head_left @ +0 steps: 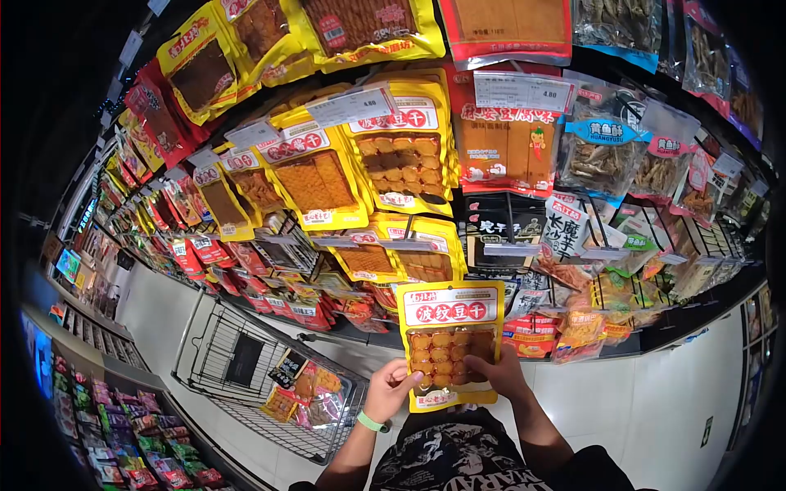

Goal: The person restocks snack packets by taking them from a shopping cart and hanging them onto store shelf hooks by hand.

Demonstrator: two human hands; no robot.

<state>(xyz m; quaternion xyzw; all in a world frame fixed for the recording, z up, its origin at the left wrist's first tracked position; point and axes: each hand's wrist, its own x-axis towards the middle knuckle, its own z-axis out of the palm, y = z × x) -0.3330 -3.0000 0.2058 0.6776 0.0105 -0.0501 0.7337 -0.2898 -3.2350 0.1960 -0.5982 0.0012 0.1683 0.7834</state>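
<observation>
A yellow-edged packet of dried tofu (452, 315) is held upright in front of my chest, its clear window showing rows of brown pieces. My left hand (388, 389), with a pale green band at the wrist, grips its lower left side, thumb on the front. On the opposite edge, my right hand (503, 375) is closed on the same packet, its thumb pressed over the window. The fingers behind the packet are hidden. Similar yellow packets (399, 164) hang on the rack just beyond.
A wire shopping cart (237, 393) with several packaged foods inside stands to the left. Hanging snack bags, including a red-edged packet (508, 155) and a blue-labelled fish bag (604, 151), fill the rack ahead. Price tags (524, 90) jut from it. Lower left is another snack shelf (123, 425).
</observation>
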